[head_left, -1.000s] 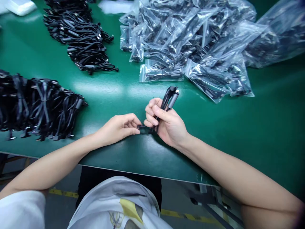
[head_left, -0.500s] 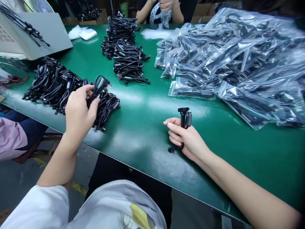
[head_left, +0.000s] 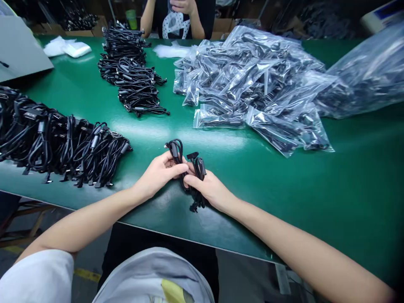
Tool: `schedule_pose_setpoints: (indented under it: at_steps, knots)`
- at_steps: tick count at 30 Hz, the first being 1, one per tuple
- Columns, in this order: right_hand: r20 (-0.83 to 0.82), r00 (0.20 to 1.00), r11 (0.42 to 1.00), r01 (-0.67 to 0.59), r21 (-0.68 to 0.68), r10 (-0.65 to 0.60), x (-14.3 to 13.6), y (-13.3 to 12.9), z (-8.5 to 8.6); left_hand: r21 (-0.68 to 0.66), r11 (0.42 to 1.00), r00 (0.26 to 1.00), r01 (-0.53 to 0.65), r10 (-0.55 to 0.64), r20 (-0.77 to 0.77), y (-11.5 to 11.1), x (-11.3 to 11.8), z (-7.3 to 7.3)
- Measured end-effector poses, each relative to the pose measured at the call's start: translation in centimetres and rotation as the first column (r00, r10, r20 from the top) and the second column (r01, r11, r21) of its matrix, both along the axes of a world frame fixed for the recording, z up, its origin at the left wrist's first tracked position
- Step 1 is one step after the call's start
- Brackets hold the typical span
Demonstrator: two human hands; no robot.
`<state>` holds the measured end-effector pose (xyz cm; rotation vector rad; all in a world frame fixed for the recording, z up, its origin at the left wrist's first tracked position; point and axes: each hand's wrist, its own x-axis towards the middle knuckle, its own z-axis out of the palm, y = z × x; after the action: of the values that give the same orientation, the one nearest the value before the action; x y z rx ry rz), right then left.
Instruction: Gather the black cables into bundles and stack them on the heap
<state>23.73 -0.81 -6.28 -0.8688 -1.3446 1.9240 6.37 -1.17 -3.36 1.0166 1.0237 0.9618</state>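
Observation:
Both hands meet over the near part of the green table (head_left: 252, 198). My left hand (head_left: 160, 172) is closed on a coiled black cable (head_left: 175, 152) with a thick plug end. My right hand (head_left: 214, 187) grips another bundled black cable (head_left: 198, 168), its flat connector pointing up and its lower end hanging below the palm. The two bundles nearly touch, and some fingers hide behind them. To the left lies a long pile of similar coiled cables (head_left: 69, 147).
Farther back stands a second pile of cables (head_left: 132, 80). Clear plastic bags of cables (head_left: 246, 80) are heaped at back right, beside a large plastic bag (head_left: 369, 75). White plastic sheets (head_left: 67, 47) lie near a pale box (head_left: 22, 50). Across the table sits a person (head_left: 179, 21).
My left hand has lifted a coiled cable off the left pile and brought it right, up to the right hand. The right hand keeps its bundle. The view has shifted right.

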Motion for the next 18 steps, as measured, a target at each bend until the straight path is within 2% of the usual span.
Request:
schedule_pose_setpoints:
  at_steps: [2,5,9,13,18]
  knots:
    - [-0.004,1.000,1.000,-0.020,-0.008,0.020,0.0,0.1,0.3,0.004,1.000,0.999,0.027,-0.027,-0.029,0.0,-0.4,-0.1]
    - [-0.065,0.998,0.998,0.010,-0.062,-0.014,0.0,0.0,0.5,-0.003,1.000,0.998,0.016,-0.016,-0.061,0.1,-1.0,-0.1]
    - [-0.087,0.996,0.997,0.024,-0.075,-0.031,0.1,-0.1,0.3,0.009,0.998,0.991,-0.057,0.058,-0.121,0.7,-1.6,0.0]
    - [-0.088,0.996,0.995,0.018,-0.096,-0.027,0.2,-0.1,0.3,0.015,0.980,0.975,-0.200,0.200,-0.097,1.0,-2.1,0.3]
    - [-0.064,0.998,0.997,0.016,-0.081,-0.022,0.1,0.1,0.5,0.018,0.982,0.981,-0.187,0.188,-0.055,1.3,-2.3,0.4]
